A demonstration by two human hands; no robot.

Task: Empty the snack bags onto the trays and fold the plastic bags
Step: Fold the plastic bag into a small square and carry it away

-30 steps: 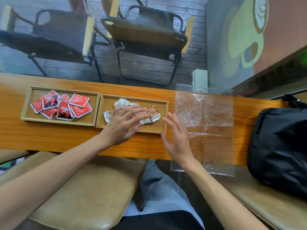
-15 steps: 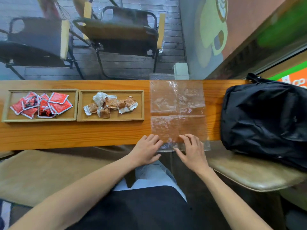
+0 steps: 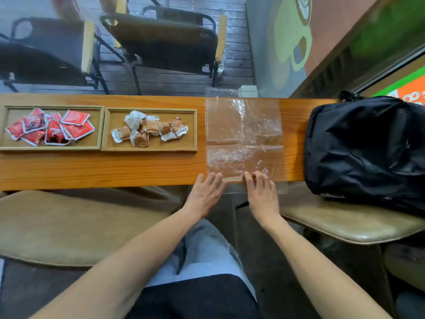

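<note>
A clear plastic bag [image 3: 243, 137] lies flat on the wooden counter [image 3: 103, 169], its near edge hanging over the counter's front. My left hand [image 3: 205, 194] and my right hand [image 3: 262, 194] rest side by side with fingertips on that near edge, fingers spread and flat. Left of the bag, a wooden tray [image 3: 188, 132] holds several brown and white wrapped snacks [image 3: 149, 132]. Further left, a second wooden tray [image 3: 97, 127] holds several red packets [image 3: 50, 127].
A black backpack [image 3: 365, 150] sits on the counter's right end and a padded stool [image 3: 345, 222], close to the bag. Another padded stool [image 3: 76, 224] is at the left. Dark chairs [image 3: 165, 42] stand beyond the counter.
My left hand left the snack tray and both hands moved to the bag's near edge. The view swung right, bringing the backpack in.
</note>
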